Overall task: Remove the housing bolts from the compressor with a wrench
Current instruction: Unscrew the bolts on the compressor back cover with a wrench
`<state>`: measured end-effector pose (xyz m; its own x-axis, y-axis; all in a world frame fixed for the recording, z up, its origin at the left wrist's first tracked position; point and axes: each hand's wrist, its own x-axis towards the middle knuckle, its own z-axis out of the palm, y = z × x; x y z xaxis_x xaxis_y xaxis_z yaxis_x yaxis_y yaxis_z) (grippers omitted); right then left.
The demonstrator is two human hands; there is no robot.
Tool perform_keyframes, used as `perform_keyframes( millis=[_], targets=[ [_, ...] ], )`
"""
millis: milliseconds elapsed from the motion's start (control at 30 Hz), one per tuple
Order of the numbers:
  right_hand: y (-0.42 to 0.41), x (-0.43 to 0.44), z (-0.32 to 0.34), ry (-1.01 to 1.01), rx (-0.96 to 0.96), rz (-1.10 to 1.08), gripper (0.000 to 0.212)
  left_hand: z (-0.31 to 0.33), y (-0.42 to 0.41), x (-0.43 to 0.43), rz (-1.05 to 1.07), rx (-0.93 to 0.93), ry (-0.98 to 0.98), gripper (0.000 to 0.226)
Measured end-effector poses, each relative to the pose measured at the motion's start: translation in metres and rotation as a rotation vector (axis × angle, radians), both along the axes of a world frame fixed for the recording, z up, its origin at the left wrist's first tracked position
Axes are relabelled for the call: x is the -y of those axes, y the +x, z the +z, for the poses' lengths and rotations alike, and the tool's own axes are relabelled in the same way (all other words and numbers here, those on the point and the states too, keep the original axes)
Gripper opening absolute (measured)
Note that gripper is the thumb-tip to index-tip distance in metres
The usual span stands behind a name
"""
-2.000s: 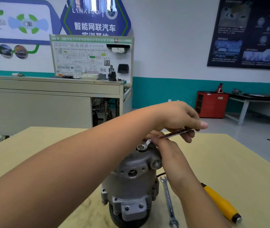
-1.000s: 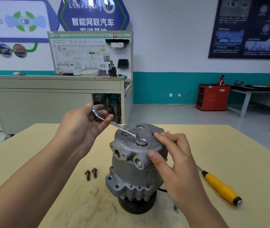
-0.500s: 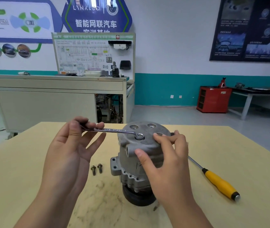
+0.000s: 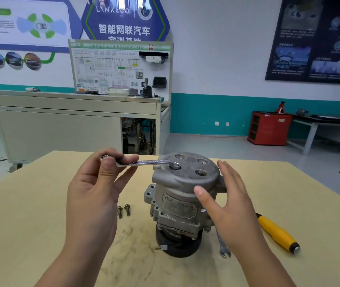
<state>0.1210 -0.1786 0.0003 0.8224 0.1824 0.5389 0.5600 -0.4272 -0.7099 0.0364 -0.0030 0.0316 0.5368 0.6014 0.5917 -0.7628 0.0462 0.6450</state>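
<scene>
Compressor (image 4: 183, 195): upright, mid-tabletop (image 4: 30, 214).
Wrench (image 4: 148, 162): ring on top housing bolt (image 4: 175, 167); handle level, running left.
Left hand (image 4: 94, 187): nearer, fingers pinching handle end.
Right hand (image 4: 231, 201): fingers straight, spread, beside housing; contact unclear.

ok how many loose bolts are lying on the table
2: small dark metal bolts, one beside the other, on the pale yellow tabletop left of the grey metal compressor. More may hide behind it.

White wall (image 4: 216, 48) with a teal lower band (image 4: 206, 114), grey floor (image 4: 227, 148). A beige training bench (image 4: 61, 129) carries a wiring-diagram board (image 4: 111, 67); a red cabinet (image 4: 268, 129) stands beside a side table (image 4: 310, 137) under a dark poster (image 4: 318, 38).
</scene>
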Motion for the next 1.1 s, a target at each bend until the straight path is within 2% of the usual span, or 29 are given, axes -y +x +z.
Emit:
perform_keyframes(
  millis=[233, 300, 400, 533, 633, 700, 767, 833, 867, 967, 1100],
  targets=[
    [-0.002, -0.006, -0.009, -0.054, 0.095, -0.078, 0.087, -0.004, -0.001, -0.001, 0.041, 0.012, 0.023, 0.018],
    [-0.003, -0.007, -0.008, -0.059, 0.106, -0.098, 0.085, -0.008, -0.003, 0.003, 0.085, 0.038, 0.085, 0.017],
    [-0.005, -0.008, -0.007, -0.052, 0.113, -0.127, 0.083, -0.013, -0.006, 0.017, 0.229, 0.069, 0.340, 0.007],
    [-0.008, -0.010, -0.006, -0.056, 0.139, -0.123, 0.080, -0.012, -0.003, 0.031, 0.458, 0.170, 0.793, 0.008],
    [-0.009, -0.013, -0.006, -0.019, 0.125, -0.090, 0.080, -0.001, 0.004, 0.038, 0.521, 0.247, 0.990, 0.011],
    [-0.007, -0.014, -0.007, 0.030, 0.110, -0.066, 0.068, 0.009, 0.008, 0.045, 0.576, 0.259, 1.109, 0.010],
    [-0.007, -0.015, -0.010, 0.059, 0.088, -0.039, 0.055, 0.018, 0.014, 0.053, 0.619, 0.229, 1.224, 0.013],
    [-0.005, -0.016, -0.011, 0.042, 0.077, -0.029, 0.045, 0.027, 0.019, 0.060, 0.632, 0.178, 1.355, 0.005],
    [-0.005, -0.015, -0.011, 0.031, 0.077, -0.027, 0.043, 0.034, 0.022, 0.063, 0.629, 0.140, 1.417, 0.011],
    [-0.005, -0.013, -0.008, 0.069, 0.050, -0.001, 0.055, 0.057, 0.030, 0.075, 0.578, 0.015, 1.651, 0.026],
    [-0.005, -0.016, -0.004, 0.063, 0.003, -0.034, 0.077, 0.084, 0.053, 0.091, 0.637, -0.188, 1.966, 0.026]
  ],
)
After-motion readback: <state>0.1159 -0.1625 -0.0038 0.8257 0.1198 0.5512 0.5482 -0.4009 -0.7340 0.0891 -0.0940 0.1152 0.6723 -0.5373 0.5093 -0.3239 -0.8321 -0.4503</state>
